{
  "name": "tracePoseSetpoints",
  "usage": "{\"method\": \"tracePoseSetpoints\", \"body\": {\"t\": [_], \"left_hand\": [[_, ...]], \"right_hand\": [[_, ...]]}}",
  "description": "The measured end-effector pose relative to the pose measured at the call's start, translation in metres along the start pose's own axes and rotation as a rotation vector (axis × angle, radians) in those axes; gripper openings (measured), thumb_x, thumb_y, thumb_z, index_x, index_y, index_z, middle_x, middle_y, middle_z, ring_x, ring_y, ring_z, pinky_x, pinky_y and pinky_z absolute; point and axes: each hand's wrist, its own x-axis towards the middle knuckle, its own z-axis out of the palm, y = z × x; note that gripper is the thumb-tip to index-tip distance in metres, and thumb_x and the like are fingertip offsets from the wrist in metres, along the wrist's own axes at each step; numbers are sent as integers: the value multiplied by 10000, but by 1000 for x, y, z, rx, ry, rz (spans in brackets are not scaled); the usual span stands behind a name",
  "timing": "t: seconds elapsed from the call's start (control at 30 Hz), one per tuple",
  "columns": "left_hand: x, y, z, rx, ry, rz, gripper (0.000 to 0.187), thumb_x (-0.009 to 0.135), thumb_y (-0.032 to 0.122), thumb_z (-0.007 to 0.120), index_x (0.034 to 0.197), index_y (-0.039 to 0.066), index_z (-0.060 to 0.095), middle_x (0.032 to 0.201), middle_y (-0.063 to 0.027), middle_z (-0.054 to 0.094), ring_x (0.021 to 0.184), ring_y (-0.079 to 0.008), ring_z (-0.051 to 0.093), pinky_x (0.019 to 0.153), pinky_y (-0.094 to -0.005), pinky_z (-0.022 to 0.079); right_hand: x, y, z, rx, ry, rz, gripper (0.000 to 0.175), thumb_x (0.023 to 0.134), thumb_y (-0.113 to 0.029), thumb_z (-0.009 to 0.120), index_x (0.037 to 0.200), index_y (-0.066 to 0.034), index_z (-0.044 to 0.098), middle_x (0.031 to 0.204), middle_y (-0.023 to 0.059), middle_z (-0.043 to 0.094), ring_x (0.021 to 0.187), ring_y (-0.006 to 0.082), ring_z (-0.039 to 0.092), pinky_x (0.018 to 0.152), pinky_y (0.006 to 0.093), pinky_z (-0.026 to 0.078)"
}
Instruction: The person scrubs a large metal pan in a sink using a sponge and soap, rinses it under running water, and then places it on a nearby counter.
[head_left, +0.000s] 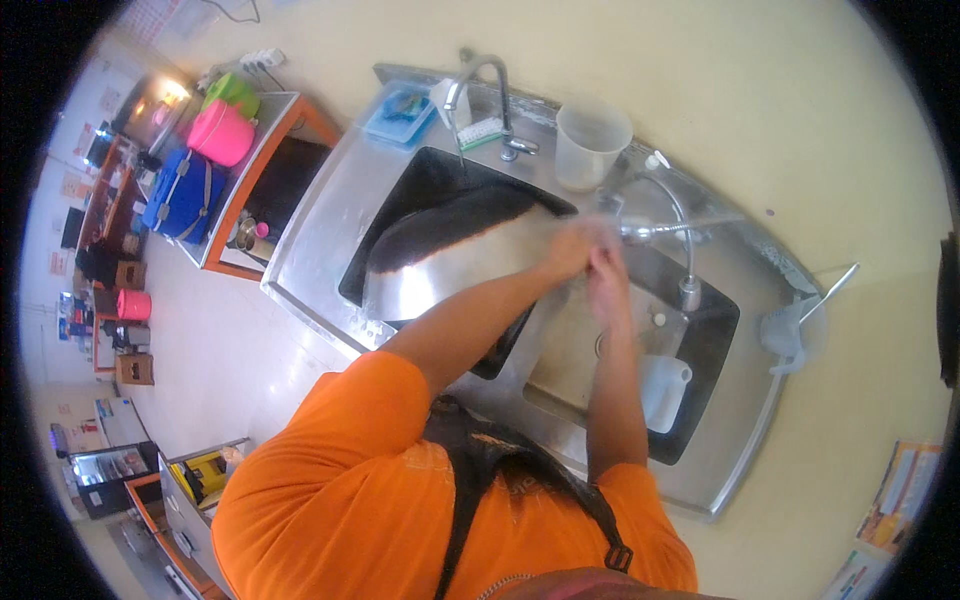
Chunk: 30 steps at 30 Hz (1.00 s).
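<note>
My left hand (571, 251) and my right hand (609, 271) meet over the divider between the two sink basins. Both are blurred, with the fingers overlapping, so whether anything lies between them is hidden. Just beside them is the chrome spout (637, 230) of the right-hand faucet. A large metal pot (442, 281), apparently lying tilted, fills much of the left basin (427, 169); a dark scorched area covers its upper side. Below my right hand, the right basin (559, 364) holds a whitish plastic jug (663, 394) near my forearm.
Behind the basins stand a gooseneck faucet (504, 97), a translucent plastic bucket (592, 142) and a blue-lidded container (400, 116). A measuring jug (784, 330) with a handled utensil sits at the right rim. An orange-framed table (225, 240) with a blue cooler (180, 195) adjoins on the left.
</note>
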Motion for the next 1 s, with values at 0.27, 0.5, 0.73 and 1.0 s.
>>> {"method": "tracePoseSetpoints", "body": {"t": [0.27,0.5,0.73,1.0], "left_hand": [[-46,18,12,317,289,287,697,1033,421,415,1506,-84,333,1572,-313,311,1488,-481,228,1218,-594,93],[-38,2,-79,444,49,526,757,1014,489,446,1533,-46,316,1588,-290,310,1483,-468,270,1216,-578,171],[-36,-82,-190,126,-194,614,420,950,403,601,1172,56,681,1264,-191,648,1185,-383,601,1012,-497,470],[86,-354,-383,333,277,71,269,888,97,593,1133,50,694,1200,-221,650,1179,-404,583,1039,-476,450]], "right_hand": [[34,28,32,507,-318,13,725,1039,-557,334,1597,-98,265,1644,198,266,1489,453,263,1207,592,217],[32,-10,92,707,-85,203,833,1024,-663,240,1580,-44,273,1627,242,270,1502,450,234,1224,594,186],[45,-3,82,310,217,208,573,1042,-447,471,1430,-26,473,1399,196,528,1288,344,499,1122,516,375],[-49,9,112,89,599,111,362,1009,-309,602,1283,-72,603,1089,75,661,1018,223,622,890,394,509]]}}
